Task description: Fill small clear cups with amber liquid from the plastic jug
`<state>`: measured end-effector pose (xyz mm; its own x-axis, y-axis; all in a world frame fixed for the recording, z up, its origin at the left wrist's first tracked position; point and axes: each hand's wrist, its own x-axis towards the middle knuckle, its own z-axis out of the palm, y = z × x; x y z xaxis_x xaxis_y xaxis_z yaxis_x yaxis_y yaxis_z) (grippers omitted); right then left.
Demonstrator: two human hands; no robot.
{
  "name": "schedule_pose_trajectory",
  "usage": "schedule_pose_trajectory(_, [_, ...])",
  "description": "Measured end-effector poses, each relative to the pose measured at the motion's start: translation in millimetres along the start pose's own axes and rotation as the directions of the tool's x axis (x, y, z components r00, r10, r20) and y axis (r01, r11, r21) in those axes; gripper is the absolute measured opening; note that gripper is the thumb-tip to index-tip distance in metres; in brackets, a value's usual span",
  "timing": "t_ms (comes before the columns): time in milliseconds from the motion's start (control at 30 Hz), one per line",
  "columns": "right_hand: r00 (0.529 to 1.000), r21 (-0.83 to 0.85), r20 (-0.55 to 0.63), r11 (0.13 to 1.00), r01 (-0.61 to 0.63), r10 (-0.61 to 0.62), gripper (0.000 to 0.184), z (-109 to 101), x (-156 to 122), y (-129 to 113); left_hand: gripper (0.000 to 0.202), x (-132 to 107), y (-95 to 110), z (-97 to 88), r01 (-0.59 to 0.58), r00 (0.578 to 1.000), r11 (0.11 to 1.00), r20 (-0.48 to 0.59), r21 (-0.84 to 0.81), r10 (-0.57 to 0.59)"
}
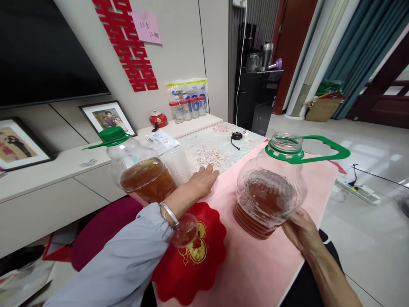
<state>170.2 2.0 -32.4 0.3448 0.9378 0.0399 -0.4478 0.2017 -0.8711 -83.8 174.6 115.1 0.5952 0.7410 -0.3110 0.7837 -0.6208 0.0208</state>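
Observation:
My left hand (204,181) reaches over the pink cloth with its fingers bent downward. A faint clear edge shows under the fingers, but what they hold, if anything, is hidden. Beside it leans a stack of clear plastic cups (177,164). My right hand (300,228) grips the lower side of an uncapped plastic jug (268,196), part full of brown liquid, with a green handle ring at its neck. Left of my forearm is a second such jug (148,177), capped in green. A clear cup (185,230) with a little brown liquid sits on a red scalloped tray (211,256), partly behind my wrist.
A black corded object (236,136) lies on the flowered tablecloth (204,155). Lidded glass jars (187,111), a red pot (158,119) and framed photos (111,117) line the white cabinet. A maroon stool (99,232) is at left; a power strip (359,190) lies on the floor.

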Motion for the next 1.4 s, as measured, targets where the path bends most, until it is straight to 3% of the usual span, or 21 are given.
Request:
schedule_pose_trajectory(167, [1.0, 0.0, -0.001, 1.0, -0.018, 0.018, 0.032, -3.4, 0.9, 1.8, 0.064, 1.4, -1.5, -3.6, -0.076, 0.996, 0.997, -0.051, -0.019, 0.075])
schedule_pose_trajectory(367, [1.0, -0.001, 0.006, 1.0, -0.028, 0.028, 0.031, -3.5, 1.1, 1.5, 0.064, 3.0, 2.9, 7.8, -0.136, 0.991, 0.991, -0.008, 0.015, 0.136])
schedule_pose_trajectory(533, [1.0, -0.005, 0.0, 1.0, -0.03, 0.03, 0.033, -3.8, 0.4, 0.7, 0.053, 2.8, 0.3, 10.0, -0.096, 0.993, 0.994, -0.061, 0.058, 0.099])
schedule_pose_trajectory(767, [0.999, -0.006, -0.024, 1.0, -0.023, 0.023, 0.031, -5.6, 0.9, 2.2, 0.057, -1.4, 1.9, 14.1, -0.038, 0.994, 0.997, -0.096, 0.074, 0.045])
schedule_pose_trajectory(967, [0.999, -0.015, -0.034, 0.999, -0.042, 0.042, 0.045, -10.6, 0.7, 3.1, 0.061, -4.8, 5.9, 15.8, 0.01, 0.987, 0.992, -0.159, 0.124, 0.01])
schedule_pose_trajectory(1067, [0.998, -0.011, -0.036, 0.999, -0.043, 0.043, 0.042, -11.2, 0.4, 2.7, 0.06, -5.3, 7.4, 16.0, 0.005, 0.986, 0.988, -0.165, 0.153, 0.02])
schedule_pose_trajectory(1200, [0.999, 0.0, -0.04, 0.999, -0.033, 0.033, 0.032, -8.3, 0.7, 1.7, 0.073, -6.9, 6.7, 17.7, -0.014, 0.987, 0.989, -0.158, 0.145, 0.038])
schedule_pose_trajectory(1400, [0.997, 0.004, -0.071, 1.0, -0.021, 0.021, 0.033, -3.1, 0.6, -1.0, 0.09, -13.5, 3.4, 14.0, -0.078, 0.985, 0.994, -0.149, 0.081, 0.089])
